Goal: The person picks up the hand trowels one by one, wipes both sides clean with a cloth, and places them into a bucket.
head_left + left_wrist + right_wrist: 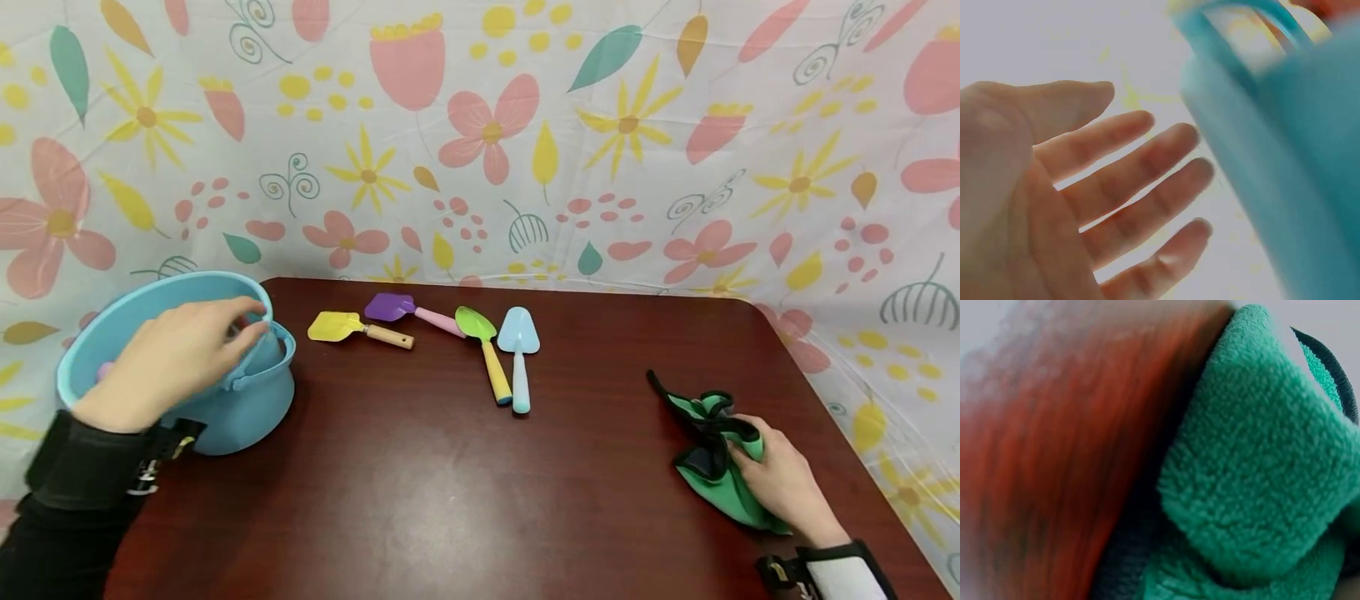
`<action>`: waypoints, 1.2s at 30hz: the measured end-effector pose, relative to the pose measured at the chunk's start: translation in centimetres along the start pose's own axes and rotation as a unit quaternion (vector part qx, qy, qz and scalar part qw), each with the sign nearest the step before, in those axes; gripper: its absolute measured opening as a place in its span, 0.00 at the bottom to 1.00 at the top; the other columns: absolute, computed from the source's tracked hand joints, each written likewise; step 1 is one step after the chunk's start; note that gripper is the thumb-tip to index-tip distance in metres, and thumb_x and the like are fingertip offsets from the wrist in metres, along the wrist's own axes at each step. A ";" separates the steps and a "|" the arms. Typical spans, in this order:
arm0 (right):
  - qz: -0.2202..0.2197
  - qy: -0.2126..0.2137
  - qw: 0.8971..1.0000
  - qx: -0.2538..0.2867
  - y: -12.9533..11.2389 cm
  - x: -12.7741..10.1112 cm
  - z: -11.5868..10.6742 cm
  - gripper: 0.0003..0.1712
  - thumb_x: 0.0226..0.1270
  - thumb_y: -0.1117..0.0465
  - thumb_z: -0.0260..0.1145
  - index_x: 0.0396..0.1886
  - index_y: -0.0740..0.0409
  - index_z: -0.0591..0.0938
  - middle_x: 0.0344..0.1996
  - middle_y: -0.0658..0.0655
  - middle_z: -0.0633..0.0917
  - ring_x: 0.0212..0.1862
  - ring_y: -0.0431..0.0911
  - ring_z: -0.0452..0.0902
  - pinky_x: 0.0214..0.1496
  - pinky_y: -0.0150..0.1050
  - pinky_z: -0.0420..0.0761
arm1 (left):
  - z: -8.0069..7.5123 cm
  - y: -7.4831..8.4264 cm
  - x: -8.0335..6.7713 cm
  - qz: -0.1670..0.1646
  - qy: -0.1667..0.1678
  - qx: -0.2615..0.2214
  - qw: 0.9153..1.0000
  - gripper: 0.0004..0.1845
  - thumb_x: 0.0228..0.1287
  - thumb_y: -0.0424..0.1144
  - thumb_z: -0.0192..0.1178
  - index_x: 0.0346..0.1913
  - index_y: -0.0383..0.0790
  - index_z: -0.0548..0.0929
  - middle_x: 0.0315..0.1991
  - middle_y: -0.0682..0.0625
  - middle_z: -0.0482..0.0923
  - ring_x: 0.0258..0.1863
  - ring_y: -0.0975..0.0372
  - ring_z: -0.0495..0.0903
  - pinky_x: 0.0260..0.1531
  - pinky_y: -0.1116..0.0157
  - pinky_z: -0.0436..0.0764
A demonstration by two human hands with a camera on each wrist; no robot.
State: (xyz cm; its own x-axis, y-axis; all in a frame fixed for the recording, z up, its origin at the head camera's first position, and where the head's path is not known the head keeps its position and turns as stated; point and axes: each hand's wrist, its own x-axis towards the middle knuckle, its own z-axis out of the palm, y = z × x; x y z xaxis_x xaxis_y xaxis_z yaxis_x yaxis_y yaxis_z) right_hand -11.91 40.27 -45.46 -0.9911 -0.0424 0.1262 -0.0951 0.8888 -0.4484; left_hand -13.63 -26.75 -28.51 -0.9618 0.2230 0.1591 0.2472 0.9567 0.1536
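Note:
A light blue bucket (247,400) stands at the table's left edge. My left hand (225,329) hovers over its rim with the fingers spread and holds nothing. In the left wrist view the open palm (1116,194) lies beside the blurred bucket wall (1297,156). A bunched green cloth (720,496) with dark trim lies at the right. My right hand (750,454) rests on it, its fingers curled into the folds. The right wrist view shows the fleecy cloth (1254,475) close up over the dark red table (1054,475).
Several toy shovels lie in a row at the back of the table (450,483): yellow (337,326), purple (390,307), green (476,323) and light blue (519,333). A small pinkish thing (105,371) shows inside the bucket. A flowered sheet hangs behind.

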 end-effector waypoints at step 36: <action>-0.001 0.050 0.999 0.017 -3.7 0.0 -4.9 0.25 0.72 0.62 0.62 0.63 0.69 0.68 0.53 0.78 0.70 0.53 0.75 0.65 0.44 0.68 0.63 | 21.3 21.8 13.3 0.033 -0.105 0.022 0.994 0.15 0.72 0.46 0.54 0.50 0.40 0.82 0.37 0.43 0.80 0.34 0.53 0.81 0.26 0.57 0.80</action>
State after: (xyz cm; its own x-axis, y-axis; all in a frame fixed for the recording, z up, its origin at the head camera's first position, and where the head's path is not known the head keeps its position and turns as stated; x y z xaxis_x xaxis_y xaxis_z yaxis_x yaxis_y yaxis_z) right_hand -11.08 39.23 -39.50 -0.9767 0.0029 0.2144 -0.1021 0.8728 -0.4773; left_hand -23.57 1.02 -43.82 -0.9482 0.3152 -0.0397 0.3097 0.9450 0.1051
